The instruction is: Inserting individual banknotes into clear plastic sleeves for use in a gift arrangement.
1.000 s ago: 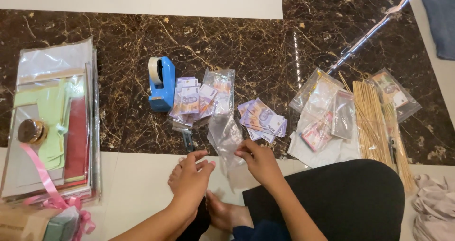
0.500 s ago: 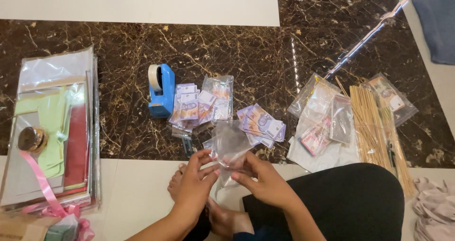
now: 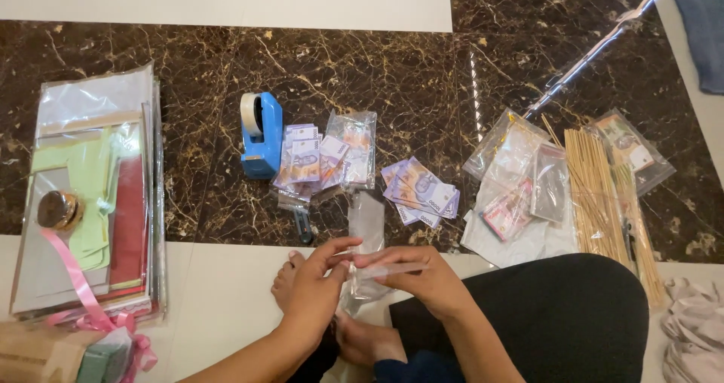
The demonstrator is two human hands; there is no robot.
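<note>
Clear plastic sleeve (image 3: pixel 367 236) pinched in both my hands above the floor.

My left hand (image 3: pixel 317 285) and right hand (image 3: pixel 418 274) were each closed on the sleeve's near end, fingertips almost meeting, over the pale tile by my bare foot (image 3: pixel 288 277). On the dark marble strip behind lay sleeved banknotes (image 3: pixel 320 157), loose notes (image 3: pixel 420 193), and a blue tape dispenser (image 3: pixel 262 134); bamboo skewers (image 3: pixel 596 194) lay toward the floor's right edge.
</note>
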